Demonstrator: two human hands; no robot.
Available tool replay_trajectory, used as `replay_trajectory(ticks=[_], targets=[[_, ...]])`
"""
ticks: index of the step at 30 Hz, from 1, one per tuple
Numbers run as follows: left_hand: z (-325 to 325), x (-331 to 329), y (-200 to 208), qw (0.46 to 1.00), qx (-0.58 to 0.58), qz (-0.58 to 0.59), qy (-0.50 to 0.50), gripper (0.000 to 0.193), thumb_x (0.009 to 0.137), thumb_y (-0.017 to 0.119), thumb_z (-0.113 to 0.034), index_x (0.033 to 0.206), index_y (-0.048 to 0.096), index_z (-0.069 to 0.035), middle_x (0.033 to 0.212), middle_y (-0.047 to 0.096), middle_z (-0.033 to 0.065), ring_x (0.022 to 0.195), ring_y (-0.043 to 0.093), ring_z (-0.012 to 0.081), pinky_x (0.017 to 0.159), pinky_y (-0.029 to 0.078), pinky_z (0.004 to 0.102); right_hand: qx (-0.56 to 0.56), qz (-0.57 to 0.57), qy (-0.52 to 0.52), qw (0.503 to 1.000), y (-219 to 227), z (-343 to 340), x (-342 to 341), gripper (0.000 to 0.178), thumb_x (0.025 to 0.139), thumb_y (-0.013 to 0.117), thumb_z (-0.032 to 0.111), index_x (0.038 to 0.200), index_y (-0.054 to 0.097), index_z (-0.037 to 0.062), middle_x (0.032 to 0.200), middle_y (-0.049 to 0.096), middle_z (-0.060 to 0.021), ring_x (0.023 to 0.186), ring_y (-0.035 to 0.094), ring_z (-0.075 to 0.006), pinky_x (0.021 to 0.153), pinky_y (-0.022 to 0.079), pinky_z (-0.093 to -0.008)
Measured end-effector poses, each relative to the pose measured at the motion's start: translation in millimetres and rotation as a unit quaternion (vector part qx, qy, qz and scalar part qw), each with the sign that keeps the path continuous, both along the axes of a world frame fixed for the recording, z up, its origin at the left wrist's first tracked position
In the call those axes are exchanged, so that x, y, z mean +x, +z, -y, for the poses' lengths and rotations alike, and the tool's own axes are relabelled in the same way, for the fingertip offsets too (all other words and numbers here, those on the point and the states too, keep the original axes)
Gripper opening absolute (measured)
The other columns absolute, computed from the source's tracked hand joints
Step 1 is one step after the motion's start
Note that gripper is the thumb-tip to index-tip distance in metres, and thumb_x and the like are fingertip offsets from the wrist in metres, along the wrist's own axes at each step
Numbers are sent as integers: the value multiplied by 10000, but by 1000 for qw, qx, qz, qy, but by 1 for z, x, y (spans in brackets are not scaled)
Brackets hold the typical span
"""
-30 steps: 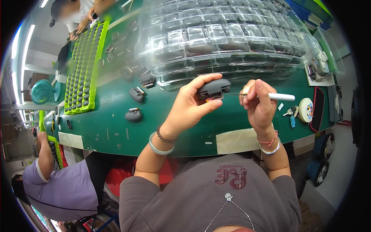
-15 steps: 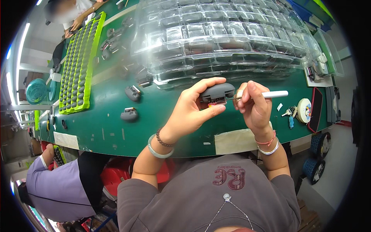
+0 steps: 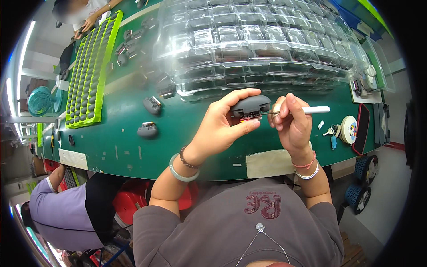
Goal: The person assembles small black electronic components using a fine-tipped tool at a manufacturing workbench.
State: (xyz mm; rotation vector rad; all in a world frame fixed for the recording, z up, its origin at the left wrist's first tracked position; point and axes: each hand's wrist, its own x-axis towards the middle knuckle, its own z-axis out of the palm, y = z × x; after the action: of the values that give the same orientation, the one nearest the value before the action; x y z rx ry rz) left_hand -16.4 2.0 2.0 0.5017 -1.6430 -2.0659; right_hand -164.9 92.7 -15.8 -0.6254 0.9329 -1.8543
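My left hand grips a dark grey rounded plastic housing, with the thumb below and the fingers behind it. Red and dark electronic parts show along the housing's open underside. In my right hand, a white-handled tool with a thin metal shaft is pinched between thumb and fingers. The shaft points left and its tip meets or nearly meets the housing's open side; exact contact is too small to tell. Two similar grey units lie on the table to the left, one farther unit and one nearer unit.
Stacked clear plastic trays stand beyond my hands. A lime-green tray of grey rounded pieces lies left. Keys, a round white item and a red-edged dark phone-like slab sit right. Two other people are at the left.
My hands keep almost the same pose, with the tool at the housing. The surroundings have shifted slightly in the picture.
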Motion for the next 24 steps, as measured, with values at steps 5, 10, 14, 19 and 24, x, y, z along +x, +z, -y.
replay_trajectory(ticks=[5,10,14,19,24], targets=[[0,1,0,1000,-11,4,1,465,753,639,-20,1180,457,-4,992,538,43,838,518,78,740,460,220,28,4,10,1000,1,1,0,394,926,378,232,579,443,57,527,465,-73,395,362,-105,434,356,-252],[0,1,-3,999,-38,-5,9,458,751,634,-17,1176,462,-8,999,542,56,856,530,88,747,468,226,12,-57,0,998,1,0,0,402,923,393,232,574,444,41,540,470,-83,412,374,-108,435,354,-246],[1,2,-2,999,-31,7,-3,497,739,623,43,1198,438,11,1078,538,91,942,528,118,815,449,252,-10,-75,-29,997,1,-2,2,386,899,457,211,579,482,-3,537,482,-86,431,429,-121,411,343,-227],[1,2,-1,1000,-7,6,-7,501,737,622,45,1201,437,9,1083,537,89,947,528,115,815,450,249,-12,-55,-29,998,0,-2,2,384,895,466,215,577,481,-1,534,485,-86,432,436,-122,411,345,-224],[0,0,-2,1000,5,-7,-7,479,743,635,14,1185,452,-3,1024,538,61,874,519,94,750,456,230,-4,-13,-8,1000,-1,0,0,380,895,464,223,575,474,17,528,483,-83,424,427,-123,411,347,-226]])
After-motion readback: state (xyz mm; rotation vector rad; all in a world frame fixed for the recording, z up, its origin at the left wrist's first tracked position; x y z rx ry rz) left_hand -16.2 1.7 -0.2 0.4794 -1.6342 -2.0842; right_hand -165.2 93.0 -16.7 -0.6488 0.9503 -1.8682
